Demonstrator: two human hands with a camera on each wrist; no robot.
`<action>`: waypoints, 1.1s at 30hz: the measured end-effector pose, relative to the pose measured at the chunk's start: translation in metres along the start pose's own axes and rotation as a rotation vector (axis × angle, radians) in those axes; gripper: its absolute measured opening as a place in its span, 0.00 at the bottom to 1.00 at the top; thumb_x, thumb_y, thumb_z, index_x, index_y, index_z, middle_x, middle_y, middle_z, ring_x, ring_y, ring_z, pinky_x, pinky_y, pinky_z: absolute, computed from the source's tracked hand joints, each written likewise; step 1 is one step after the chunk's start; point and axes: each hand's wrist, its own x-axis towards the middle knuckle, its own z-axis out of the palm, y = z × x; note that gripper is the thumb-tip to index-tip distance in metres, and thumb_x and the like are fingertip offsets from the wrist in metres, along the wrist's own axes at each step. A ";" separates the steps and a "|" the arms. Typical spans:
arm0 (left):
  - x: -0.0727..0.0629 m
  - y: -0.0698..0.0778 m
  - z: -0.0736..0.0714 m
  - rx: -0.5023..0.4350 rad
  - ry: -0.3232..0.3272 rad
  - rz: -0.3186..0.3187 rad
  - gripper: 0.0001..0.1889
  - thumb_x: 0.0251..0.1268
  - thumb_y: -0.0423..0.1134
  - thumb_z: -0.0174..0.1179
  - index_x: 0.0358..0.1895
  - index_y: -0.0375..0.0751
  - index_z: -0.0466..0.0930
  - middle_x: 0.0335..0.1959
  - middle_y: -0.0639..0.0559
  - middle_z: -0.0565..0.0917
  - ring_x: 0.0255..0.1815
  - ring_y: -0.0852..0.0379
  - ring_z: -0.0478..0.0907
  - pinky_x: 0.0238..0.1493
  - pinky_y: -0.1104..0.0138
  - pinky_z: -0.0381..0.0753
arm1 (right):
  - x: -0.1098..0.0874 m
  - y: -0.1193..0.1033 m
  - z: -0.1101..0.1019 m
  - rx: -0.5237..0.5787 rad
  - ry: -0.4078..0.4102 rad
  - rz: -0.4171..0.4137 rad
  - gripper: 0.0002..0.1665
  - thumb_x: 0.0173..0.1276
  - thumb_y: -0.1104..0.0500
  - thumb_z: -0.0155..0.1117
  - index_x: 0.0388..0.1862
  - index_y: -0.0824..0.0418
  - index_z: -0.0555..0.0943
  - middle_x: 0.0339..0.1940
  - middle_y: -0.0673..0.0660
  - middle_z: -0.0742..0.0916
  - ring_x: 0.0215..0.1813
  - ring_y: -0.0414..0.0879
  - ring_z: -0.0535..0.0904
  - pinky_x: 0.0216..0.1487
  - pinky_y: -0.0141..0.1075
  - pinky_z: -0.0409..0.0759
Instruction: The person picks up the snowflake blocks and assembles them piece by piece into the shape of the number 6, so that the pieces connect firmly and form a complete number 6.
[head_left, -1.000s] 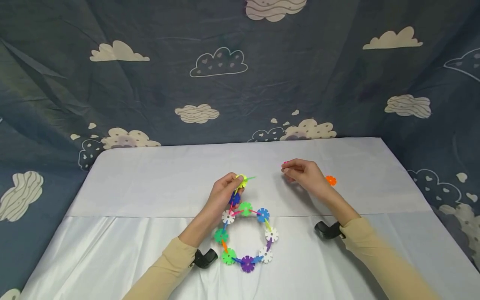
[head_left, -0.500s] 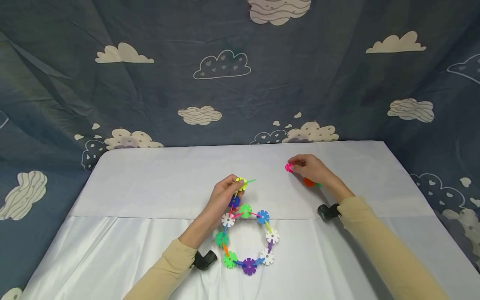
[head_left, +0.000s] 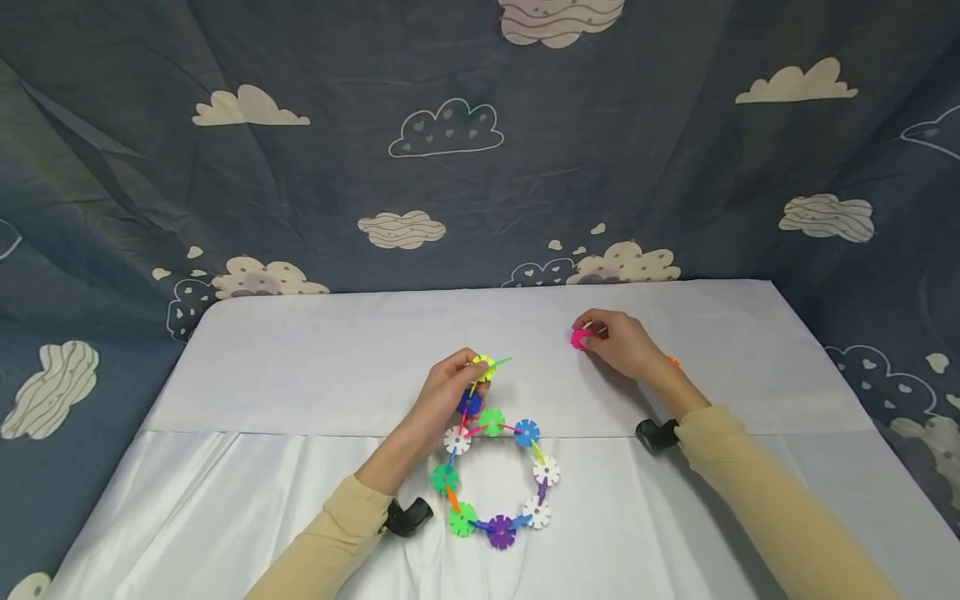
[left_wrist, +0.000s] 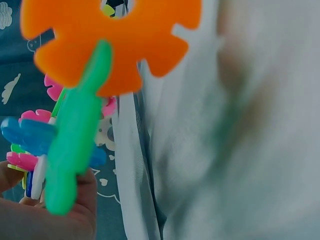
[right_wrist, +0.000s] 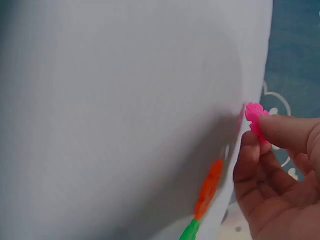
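In the head view my left hand (head_left: 450, 387) pinches a yellow snowflake disc (head_left: 483, 367) with a light green one edge-on at its right. Below the fingers a dark blue disc (head_left: 470, 403) links down to a ring of interlocked discs, among them a purple disc (head_left: 502, 532) at the front. The left wrist view shows orange (left_wrist: 125, 55) and green (left_wrist: 75, 145) discs close to the camera. My right hand (head_left: 615, 340) pinches a pink snowflake disc (right_wrist: 255, 117) between thumb and fingers. An orange disc (right_wrist: 208, 190) joined to a green one (right_wrist: 190, 230) is beyond; whether it connects to the pink disc cannot be told.
A white cloth covers the table (head_left: 300, 358). Dark blue fabric with cloud prints (head_left: 442, 67) hangs behind it and at both sides. Black cameras (head_left: 657, 435) sit on both wrists.
The right hand has shifted slightly right and turned, so the pink disc shows more. The orange disc showed left of the right wrist half a second ago; now only its edge shows behind it. Left hand keeps its hold.
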 end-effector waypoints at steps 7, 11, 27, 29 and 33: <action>-0.001 -0.001 0.000 -0.023 -0.014 0.017 0.10 0.75 0.40 0.52 0.35 0.40 0.70 0.24 0.50 0.72 0.19 0.58 0.65 0.18 0.71 0.67 | -0.021 -0.014 0.000 0.146 0.059 -0.058 0.13 0.67 0.64 0.67 0.51 0.61 0.82 0.39 0.58 0.85 0.36 0.50 0.79 0.32 0.35 0.80; -0.001 0.000 0.000 -0.025 -0.017 0.022 0.10 0.76 0.40 0.52 0.35 0.39 0.70 0.24 0.49 0.72 0.20 0.58 0.66 0.18 0.71 0.67 | -0.033 -0.027 0.002 0.253 0.073 -0.115 0.11 0.68 0.64 0.67 0.48 0.62 0.82 0.39 0.57 0.86 0.38 0.52 0.81 0.34 0.34 0.81; -0.006 0.004 0.000 -0.040 -0.016 0.020 0.11 0.76 0.42 0.51 0.35 0.39 0.69 0.24 0.50 0.73 0.20 0.57 0.66 0.18 0.70 0.67 | -0.064 -0.067 0.018 0.603 0.084 -0.186 0.12 0.70 0.62 0.64 0.51 0.63 0.80 0.38 0.59 0.85 0.39 0.66 0.81 0.41 0.36 0.83; -0.007 0.005 0.000 -0.048 -0.019 0.020 0.11 0.77 0.42 0.51 0.35 0.38 0.68 0.24 0.50 0.73 0.19 0.56 0.66 0.17 0.70 0.67 | -0.066 -0.071 0.019 0.620 0.080 -0.194 0.12 0.70 0.62 0.64 0.51 0.63 0.80 0.38 0.59 0.85 0.39 0.66 0.81 0.41 0.36 0.83; -0.009 0.006 0.001 -0.061 -0.025 0.019 0.11 0.77 0.42 0.51 0.35 0.39 0.69 0.23 0.50 0.73 0.19 0.56 0.66 0.17 0.70 0.67 | -0.068 -0.079 0.022 0.647 0.078 -0.206 0.12 0.70 0.62 0.65 0.51 0.63 0.81 0.37 0.59 0.85 0.39 0.65 0.81 0.42 0.37 0.83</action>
